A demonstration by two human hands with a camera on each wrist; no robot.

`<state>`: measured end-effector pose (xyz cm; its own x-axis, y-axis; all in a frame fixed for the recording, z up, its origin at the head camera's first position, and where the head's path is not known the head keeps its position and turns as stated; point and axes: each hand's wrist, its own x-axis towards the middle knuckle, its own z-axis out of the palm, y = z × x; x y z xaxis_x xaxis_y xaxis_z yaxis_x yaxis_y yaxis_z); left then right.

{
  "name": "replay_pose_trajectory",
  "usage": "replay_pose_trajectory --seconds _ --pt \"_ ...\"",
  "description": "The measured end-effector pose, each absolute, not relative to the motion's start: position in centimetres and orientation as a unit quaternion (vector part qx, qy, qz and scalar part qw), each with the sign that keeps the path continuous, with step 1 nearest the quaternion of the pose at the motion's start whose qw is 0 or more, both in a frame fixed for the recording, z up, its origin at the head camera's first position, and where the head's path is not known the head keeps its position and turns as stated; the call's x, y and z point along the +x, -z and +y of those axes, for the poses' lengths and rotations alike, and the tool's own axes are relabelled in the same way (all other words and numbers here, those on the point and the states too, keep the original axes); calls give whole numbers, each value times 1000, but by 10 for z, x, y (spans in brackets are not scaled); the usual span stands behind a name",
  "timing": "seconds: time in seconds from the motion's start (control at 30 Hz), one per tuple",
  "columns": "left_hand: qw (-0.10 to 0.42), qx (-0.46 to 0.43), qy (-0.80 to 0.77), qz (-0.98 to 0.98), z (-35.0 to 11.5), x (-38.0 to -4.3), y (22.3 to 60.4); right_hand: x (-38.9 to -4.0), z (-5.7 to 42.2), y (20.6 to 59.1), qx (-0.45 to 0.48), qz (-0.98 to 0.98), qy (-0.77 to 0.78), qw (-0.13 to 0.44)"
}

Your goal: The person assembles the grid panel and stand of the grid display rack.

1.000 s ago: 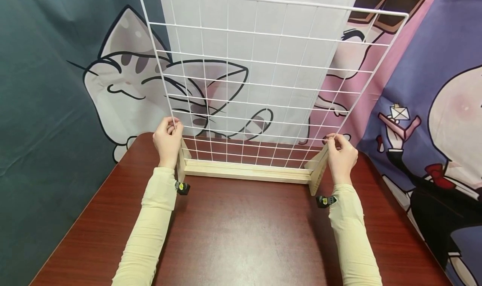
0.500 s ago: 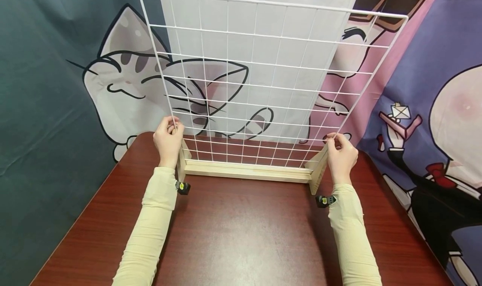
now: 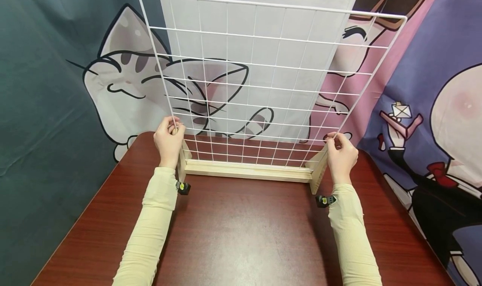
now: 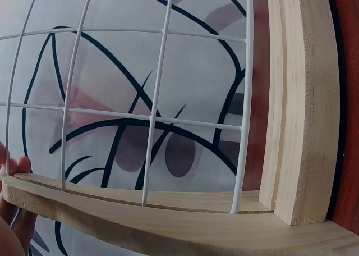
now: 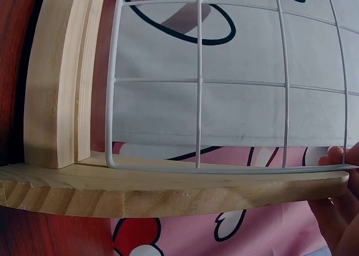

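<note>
A white wire grid panel [image 3: 271, 4] stands nearly upright between the two side boards of a pale wooden stand [image 3: 248, 171]. My left hand [image 3: 167, 141] pinches the panel's left edge at the top of the left side board [image 4: 140, 222]. Along that board runs a groove, where the wire ends disappear in the left wrist view. On the other side, my right hand [image 3: 342, 158] pinches the right edge wire by the end of the right side board [image 5: 168, 194]. A narrow gap separates the panel's bottom wire from the grooved bottom rail [image 5: 47, 87].
The stand rests on a reddish-brown wooden table [image 3: 241, 231]. Close behind the table hangs a cloth backdrop [image 3: 128, 98] with cartoon figures. A small black camera sits at each wrist [image 3: 183, 188].
The wire grid panel has dropped slightly, its top edge now lower in the head view. Both hands keep nearly the same places on its edges.
</note>
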<state>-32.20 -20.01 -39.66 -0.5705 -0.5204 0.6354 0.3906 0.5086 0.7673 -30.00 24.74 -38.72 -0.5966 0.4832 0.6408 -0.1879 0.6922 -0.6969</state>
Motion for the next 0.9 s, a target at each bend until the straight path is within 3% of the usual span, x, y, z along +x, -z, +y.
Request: replay_pose_trajectory --seconds 0.9 --pt "446 69 513 -730 -201 -321 388 -303 250 380 -87 -778 -421 458"
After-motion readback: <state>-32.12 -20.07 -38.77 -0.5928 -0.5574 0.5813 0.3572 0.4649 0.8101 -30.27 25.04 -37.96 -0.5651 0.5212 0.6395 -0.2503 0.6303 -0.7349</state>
